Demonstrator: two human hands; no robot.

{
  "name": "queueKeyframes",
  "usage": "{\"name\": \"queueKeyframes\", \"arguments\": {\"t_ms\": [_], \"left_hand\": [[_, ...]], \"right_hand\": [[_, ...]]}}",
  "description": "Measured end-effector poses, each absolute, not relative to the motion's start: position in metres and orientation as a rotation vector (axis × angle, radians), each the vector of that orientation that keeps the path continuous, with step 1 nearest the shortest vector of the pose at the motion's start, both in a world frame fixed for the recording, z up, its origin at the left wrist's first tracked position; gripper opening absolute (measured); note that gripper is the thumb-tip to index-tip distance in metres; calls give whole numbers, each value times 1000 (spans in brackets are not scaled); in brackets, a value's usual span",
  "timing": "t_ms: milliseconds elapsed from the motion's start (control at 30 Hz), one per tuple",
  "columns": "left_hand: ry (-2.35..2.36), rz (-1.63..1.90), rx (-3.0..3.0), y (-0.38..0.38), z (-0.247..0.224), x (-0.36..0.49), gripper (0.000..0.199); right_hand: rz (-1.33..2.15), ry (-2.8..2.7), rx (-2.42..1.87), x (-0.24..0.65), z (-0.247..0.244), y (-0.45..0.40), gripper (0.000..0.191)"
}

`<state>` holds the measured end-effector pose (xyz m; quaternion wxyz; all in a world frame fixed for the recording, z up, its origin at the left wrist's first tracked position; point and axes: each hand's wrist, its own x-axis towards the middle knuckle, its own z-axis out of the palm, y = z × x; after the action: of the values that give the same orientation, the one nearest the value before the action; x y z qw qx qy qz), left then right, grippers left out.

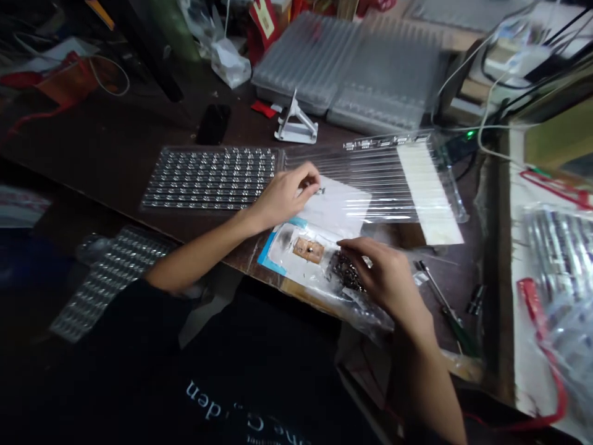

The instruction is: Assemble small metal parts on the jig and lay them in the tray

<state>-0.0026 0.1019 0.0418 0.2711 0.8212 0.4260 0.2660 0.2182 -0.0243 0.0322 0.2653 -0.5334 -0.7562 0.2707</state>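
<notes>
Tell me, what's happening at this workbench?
A person is working bare-handed over a clear plastic bag on a dark bench. The left hand is at a white sheet; the right hand is over a heap of small dark parts, beside a small tan piece. A clear tray of small parts lies nearby.

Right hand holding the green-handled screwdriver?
No, the screwdriver lies on the bench, apart from the right hand.

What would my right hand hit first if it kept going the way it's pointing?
Probably the left hand: the right hand points up and across the white sheet toward those fingertips, though depth is unclear and it might pass just beside them.
</notes>
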Motion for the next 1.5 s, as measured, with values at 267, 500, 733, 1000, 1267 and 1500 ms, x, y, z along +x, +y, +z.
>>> {"name": "queueKeyframes", "arguments": {"t_ms": [267,500,733,1000,1267,1500], "left_hand": [[1048,673,1858,25,16,-33,13],[1107,837,2006,10,-2,-19,11],[1104,862,2078,6,-8,-18,11],[1090,844,2042,8,-14,-20,8],[1321,877,2049,5,-6,-36,5],[1295,908,2023,3,-2,-40,6]], "right_hand": [[722,-2019,-1451,208,34,-24,21],[756,-2019,-1461,204,26,-20,24],[751,-2022,-1483,196,26,-21,21],[764,-2083,-1517,191,19,-20,20],[764,-2225,-1484,172,14,-21,24],[612,-2486,-1526,163,17,-25,38]]}}
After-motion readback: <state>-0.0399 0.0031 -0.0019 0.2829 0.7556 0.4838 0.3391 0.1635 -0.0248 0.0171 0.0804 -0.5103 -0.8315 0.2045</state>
